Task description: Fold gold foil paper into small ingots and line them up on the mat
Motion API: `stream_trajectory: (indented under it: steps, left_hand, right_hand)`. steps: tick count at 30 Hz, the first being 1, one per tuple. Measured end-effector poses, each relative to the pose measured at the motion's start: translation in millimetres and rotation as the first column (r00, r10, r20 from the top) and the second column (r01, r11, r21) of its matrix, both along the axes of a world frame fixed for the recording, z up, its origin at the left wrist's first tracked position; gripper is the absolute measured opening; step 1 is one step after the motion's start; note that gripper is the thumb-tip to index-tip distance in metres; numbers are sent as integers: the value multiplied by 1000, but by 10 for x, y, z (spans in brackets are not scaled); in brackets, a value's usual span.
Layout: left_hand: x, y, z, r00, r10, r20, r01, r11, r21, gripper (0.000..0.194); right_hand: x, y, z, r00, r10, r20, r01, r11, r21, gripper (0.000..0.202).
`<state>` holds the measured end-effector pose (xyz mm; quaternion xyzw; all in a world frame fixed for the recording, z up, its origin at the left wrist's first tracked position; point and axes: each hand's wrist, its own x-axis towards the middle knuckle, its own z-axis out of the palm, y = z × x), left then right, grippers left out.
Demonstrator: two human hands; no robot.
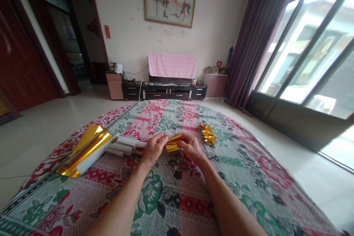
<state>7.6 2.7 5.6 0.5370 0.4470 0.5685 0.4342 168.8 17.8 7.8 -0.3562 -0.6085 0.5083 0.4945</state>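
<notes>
Left of frame: gold foil sheets [95,143], loosely rolled, lying on the patterned cloth [177,191]. Upper left of centre, I list one pinkish cabinet [114,87], white item [118,68] on top, interior hidden. Next, on the cloth, white rolls [124,144], bundled side by side. Left hand [155,148]: fingers in a narrow pinch at the foil piece's left edge. Above centre: black drawer unit [166,95], drawers closed, contents I cannot see. Centre: gold foil piece [173,146], between both hands. Right hand [191,146]: pinching its right edge. Right of centre: gold folded pieces [207,134], clustered on the cloth.
</notes>
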Motion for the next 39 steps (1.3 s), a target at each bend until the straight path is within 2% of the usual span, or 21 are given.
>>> stream_trajectory:
  steps: [4, 8, 12, 15, 23, 28, 34, 39]
  left_hand:
    - [11, -30, 36, 999, -23, 27, 23, 1000, 10, 41]
    - [1, -24, 13, 997, -63, -54, 62, 998, -29, 38]
    - [-5, -16, 16, 984, 28, -178, -16, 997, 69, 25]
    - [-3, -19, 30, 975, 54, -216, -29, 992, 119, 23]
    - [15, -2, 7, 984, 51, -171, -37, 995, 88, 26]
    - [15, -13, 19, 982, 39, -185, -21, 995, 97, 25]
    - [9, -19, 20, 981, 16, -191, 1, 996, 91, 25]
    - [8, -8, 2, 985, 13, -175, -2, 998, 66, 24]
  right_hand:
    - [3, 5, 8, 996, -60, 65, 57, 997, 45, 24]
    - [-8, -10, 38, 998, -59, 30, 58, 997, 56, 21]
    - [-30, -16, 40, 999, -41, -29, 42, 998, 36, 22]
    - [-40, -21, 37, 997, -62, -53, 62, 998, 2, 25]
    - [-46, -75, 104, 998, -34, -60, 34, 999, -2, 25]
    - [-48, -52, 70, 995, -19, -93, 15, 999, -45, 37]
    - [-47, -36, 33, 997, -27, -70, 24, 999, -49, 27]
    - [-34, -78, 91, 998, -40, -50, 36, 996, -82, 30]
